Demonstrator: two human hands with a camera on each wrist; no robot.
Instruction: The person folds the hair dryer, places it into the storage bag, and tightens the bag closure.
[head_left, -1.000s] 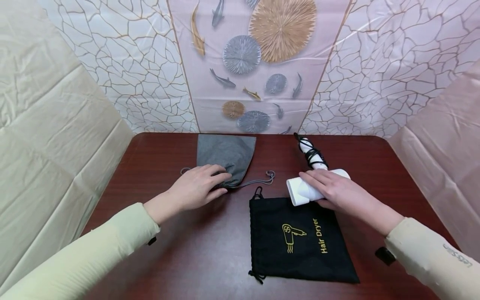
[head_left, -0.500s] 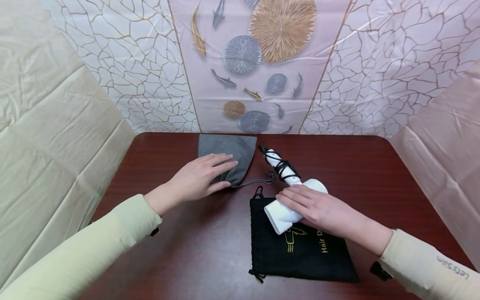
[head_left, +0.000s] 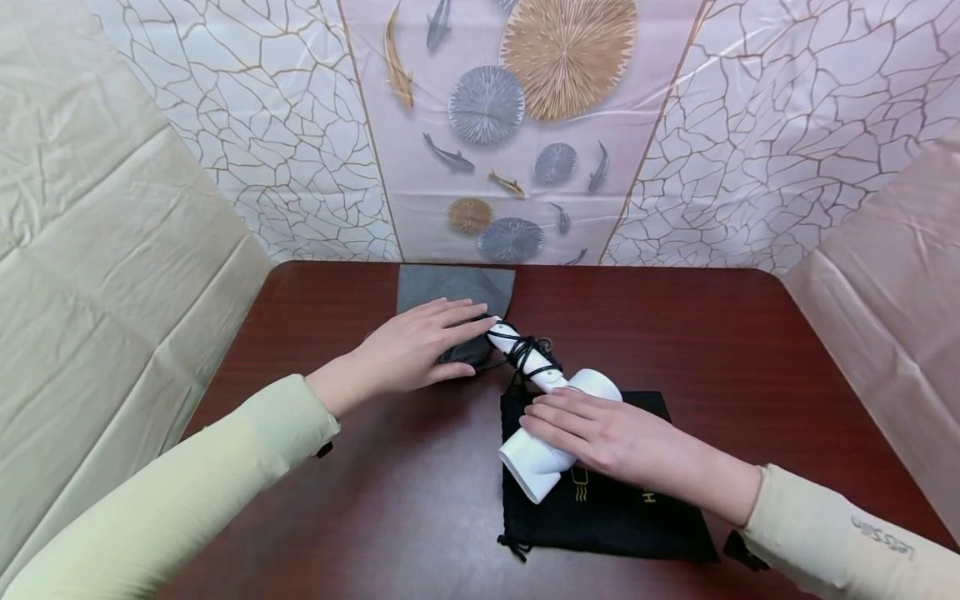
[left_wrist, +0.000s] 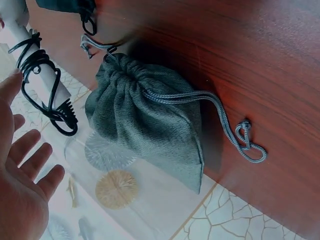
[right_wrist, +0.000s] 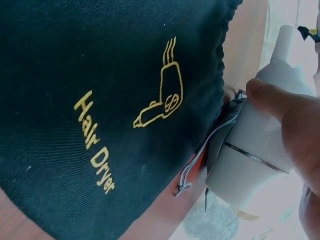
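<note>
My right hand grips the body of a white hair dryer over the black drawstring bag. A black cord is wound round its handle, which points up and left. My left hand is spread with fingers fairly straight, close to the handle's end; in the left wrist view a fingertip appears at or beside the cord, and touch is unclear. Beyond and partly behind the left hand lies a grey drawstring bag, cinched at its mouth. In the right wrist view the thumb lies on the dryer.
The black bag carries yellow "Hair Dryer" lettering and a dryer drawing. A brown wooden table bears everything. Patterned cloth hangs behind it, with pale fabric walls at both sides.
My right hand has carried the hair dryer left and nearer, across the black bag, its handle swinging toward my left hand. The left hand has lifted off the grey bag and moved slightly right.
</note>
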